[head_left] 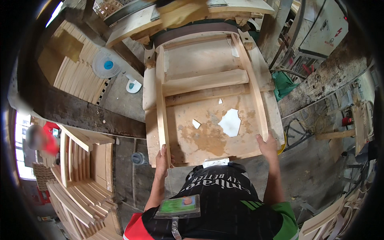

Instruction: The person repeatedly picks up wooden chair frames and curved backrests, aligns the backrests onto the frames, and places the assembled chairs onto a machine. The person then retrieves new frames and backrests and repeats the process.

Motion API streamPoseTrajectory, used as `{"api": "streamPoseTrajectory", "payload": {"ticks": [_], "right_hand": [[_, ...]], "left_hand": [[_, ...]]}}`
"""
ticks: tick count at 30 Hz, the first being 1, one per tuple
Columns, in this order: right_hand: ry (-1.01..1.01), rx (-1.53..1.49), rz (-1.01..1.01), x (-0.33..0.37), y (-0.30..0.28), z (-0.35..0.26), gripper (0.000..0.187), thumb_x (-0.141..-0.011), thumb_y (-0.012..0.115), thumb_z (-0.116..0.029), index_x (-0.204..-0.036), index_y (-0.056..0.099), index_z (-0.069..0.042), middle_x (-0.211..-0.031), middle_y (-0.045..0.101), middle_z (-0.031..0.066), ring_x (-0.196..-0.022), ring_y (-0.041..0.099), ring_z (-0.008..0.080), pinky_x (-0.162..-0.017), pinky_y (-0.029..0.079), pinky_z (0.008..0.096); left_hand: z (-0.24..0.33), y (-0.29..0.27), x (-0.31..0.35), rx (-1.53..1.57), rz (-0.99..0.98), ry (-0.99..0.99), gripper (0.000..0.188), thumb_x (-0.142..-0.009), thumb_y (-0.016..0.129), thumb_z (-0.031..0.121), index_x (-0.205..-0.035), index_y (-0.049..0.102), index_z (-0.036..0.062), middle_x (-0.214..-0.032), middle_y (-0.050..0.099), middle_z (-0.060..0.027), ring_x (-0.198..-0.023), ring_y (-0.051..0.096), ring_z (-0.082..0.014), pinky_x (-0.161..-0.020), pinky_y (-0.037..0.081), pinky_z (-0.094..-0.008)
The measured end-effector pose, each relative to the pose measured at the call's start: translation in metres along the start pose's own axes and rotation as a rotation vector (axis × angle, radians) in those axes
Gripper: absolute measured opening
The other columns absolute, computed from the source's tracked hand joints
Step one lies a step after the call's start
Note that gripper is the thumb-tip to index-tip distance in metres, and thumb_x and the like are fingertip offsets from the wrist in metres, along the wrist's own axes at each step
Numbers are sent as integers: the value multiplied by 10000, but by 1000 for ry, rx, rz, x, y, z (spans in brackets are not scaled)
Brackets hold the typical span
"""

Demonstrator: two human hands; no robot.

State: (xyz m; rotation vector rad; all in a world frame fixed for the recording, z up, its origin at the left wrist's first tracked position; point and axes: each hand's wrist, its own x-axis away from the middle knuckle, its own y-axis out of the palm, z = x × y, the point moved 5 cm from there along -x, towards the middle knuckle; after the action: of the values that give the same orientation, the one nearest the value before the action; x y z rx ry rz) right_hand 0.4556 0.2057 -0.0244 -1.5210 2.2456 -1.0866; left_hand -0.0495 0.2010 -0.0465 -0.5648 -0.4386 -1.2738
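1. Two margins of bare worktable [274, 120] flank the wooden frame [206, 82], the left one narrower than the right; rusty beams [328, 84] stand off to either side.
2. Beyond the frame's far end a brown curved band [196, 34] closes things off, and at the near edge the person's shirt [218, 192] comes close, so what room I see lies mostly sideways.
3. The frame lies on the worktable: pale, bare wood, two long rails, a crosspiece between them and a curved piece at the far end.
4. Between the rails, nearer the person, sit a large jagged white piece [230, 123] and two smaller white chips [196, 124], amid brownish stains.
5. The left hand [161, 163] grips the left rail's near end, thumb up along it, fingers curled around.
6. The right hand [269, 146] pinches the right rail's near end, thumb on the inner side; its other fingers are partly hidden.
7. Both forearms reach forward, well apart.
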Motion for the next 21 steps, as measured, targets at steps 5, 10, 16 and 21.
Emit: {"api": "streamPoseTrajectory", "payload": {"ticks": [5,10,16,21], "right_hand": [[138,-265,-189,-7,-2,7,441,-930,739,-335,-1208,602,-22,-892,710,163,-782,714,294,-714,556,408],[342,-860,-481,-10,5,26,443,-974,698,-385,-1255,583,-62,-780,620,45,-572,613,146,-492,493,285],[405,-1319,-624,-9,22,34,456,-967,686,-420,-1212,589,-48,-751,599,29,-511,574,119,-441,470,271],[403,-1128,-516,-11,16,28,405,-966,673,-435,-1123,602,-69,-707,579,10,-475,541,104,-412,434,256]], "left_hand": [[2,-3,-1,-9,-28,-31,698,-1007,491,691,-1217,562,29,-812,671,-100,-673,695,-180,-450,516,-298],[20,2,2,106,-166,-63,730,-1018,438,701,-1212,591,14,-794,668,-119,-735,716,-248,-595,569,-388],[19,8,-17,367,-282,-350,783,-1000,321,771,-957,630,53,-690,617,-122,-576,591,-273,-554,519,-411],[16,6,-15,228,-180,-392,726,-991,300,749,-900,586,88,-637,537,-82,-538,522,-260,-521,445,-429]]}}
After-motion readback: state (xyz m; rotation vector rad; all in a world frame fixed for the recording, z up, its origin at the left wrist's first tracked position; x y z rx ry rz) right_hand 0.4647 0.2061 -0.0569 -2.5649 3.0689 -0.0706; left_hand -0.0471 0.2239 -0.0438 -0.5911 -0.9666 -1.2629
